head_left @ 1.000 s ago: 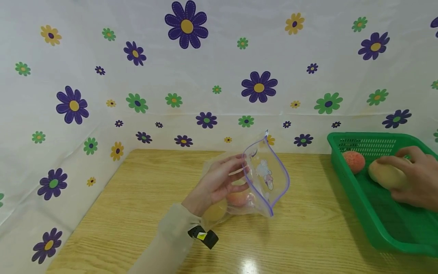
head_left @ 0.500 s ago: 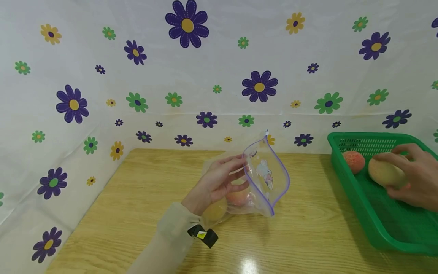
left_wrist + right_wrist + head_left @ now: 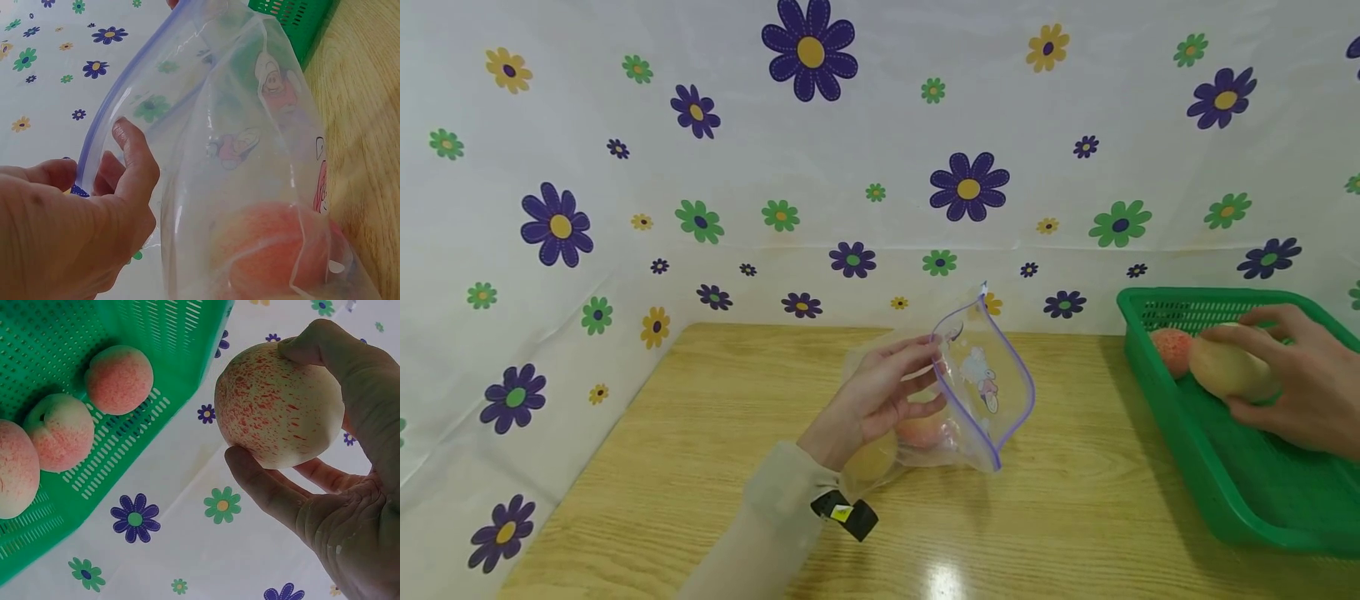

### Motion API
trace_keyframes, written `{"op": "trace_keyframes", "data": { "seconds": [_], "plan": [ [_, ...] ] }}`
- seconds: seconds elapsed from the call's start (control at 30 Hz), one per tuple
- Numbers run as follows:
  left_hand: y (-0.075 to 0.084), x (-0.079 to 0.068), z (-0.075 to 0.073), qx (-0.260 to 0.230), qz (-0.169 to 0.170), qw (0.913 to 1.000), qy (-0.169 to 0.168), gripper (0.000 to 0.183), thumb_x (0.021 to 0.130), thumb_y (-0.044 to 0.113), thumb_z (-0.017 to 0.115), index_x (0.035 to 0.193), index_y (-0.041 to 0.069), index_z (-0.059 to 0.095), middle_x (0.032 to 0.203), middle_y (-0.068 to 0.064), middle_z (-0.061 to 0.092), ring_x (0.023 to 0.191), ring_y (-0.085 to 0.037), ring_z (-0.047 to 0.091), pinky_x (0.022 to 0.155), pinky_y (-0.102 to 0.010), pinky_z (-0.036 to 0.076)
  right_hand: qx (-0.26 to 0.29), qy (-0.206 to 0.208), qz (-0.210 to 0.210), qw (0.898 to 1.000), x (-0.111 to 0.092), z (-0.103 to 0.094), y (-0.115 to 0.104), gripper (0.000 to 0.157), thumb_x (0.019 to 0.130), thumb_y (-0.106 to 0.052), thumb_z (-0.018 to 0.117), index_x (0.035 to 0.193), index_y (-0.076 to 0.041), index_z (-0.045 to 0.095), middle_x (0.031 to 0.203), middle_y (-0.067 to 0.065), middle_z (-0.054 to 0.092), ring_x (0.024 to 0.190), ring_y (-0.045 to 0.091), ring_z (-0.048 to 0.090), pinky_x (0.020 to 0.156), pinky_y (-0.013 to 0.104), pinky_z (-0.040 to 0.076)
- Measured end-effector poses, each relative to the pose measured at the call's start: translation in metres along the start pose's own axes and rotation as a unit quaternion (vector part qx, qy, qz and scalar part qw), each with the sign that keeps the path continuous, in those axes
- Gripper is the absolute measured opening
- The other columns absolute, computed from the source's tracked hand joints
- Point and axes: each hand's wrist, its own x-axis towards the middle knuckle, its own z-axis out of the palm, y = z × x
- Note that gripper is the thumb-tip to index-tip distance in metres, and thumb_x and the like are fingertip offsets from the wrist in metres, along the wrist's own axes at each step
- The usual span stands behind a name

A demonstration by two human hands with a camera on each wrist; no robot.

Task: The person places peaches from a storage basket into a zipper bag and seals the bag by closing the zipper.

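Note:
My left hand [image 3: 880, 396] grips the rim of a clear zip bag [image 3: 977, 375] with a purple seal, its mouth spread wide. In the left wrist view the thumb is on one side of the seal, the curled fingers on the other. A red peach [image 3: 269, 250] lies inside, with a yellow fruit [image 3: 870, 460] beside it in the head view. My right hand [image 3: 1307, 375] holds a pale peach with red specks [image 3: 275, 406] between thumb and fingers, over the green basket [image 3: 1195, 467]. Part of that peach is behind the hand in the head view.
More peaches [image 3: 119, 379] lie in the basket, one reddish peach [image 3: 1171, 352] close to its left wall. The basket stands on the right of the wooden table [image 3: 700, 467]. A flower-print sheet [image 3: 880, 150] hangs behind and at the left.
The right hand has shifted left and slightly up with the pale peach, bringing it up against the reddish one in the head view. The left hand and bag have stayed put.

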Motion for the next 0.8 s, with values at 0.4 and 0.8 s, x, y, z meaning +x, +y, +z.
{"op": "trace_keyframes", "data": {
  "seconds": [0.4, 0.8],
  "plan": [
    [0.000, -0.002, -0.002, 0.004, 0.003, 1.0000, 0.003, 0.036, 0.105, 0.020, 0.058, 0.138, 0.006, 0.058, 0.103, 0.001, 0.061, 0.100, -0.014, 0.060, 0.078, -0.033, 0.062, 0.016, -0.025, 0.006, 1.000, 0.013, -0.002, -0.012, 0.076, 0.050, -0.005, 0.088, 0.121, -0.011, 0.064, 0.118, 0.029, 0.051, 0.090, 0.043, 0.057, 0.054, 0.027, 0.039],
    [0.000, -0.001, -0.002, 0.001, 0.003, 1.0000, 0.000, 0.039, 0.105, 0.020, 0.057, 0.141, 0.004, 0.054, 0.101, 0.002, 0.062, 0.097, -0.013, 0.061, 0.078, -0.033, 0.062, 0.012, -0.031, 0.009, 0.999, 0.021, -0.004, -0.024, 0.080, 0.050, -0.005, 0.093, 0.124, -0.013, 0.064, 0.119, 0.029, 0.051, 0.088, 0.042, 0.059, 0.055, 0.040, 0.049]
  ]
}}
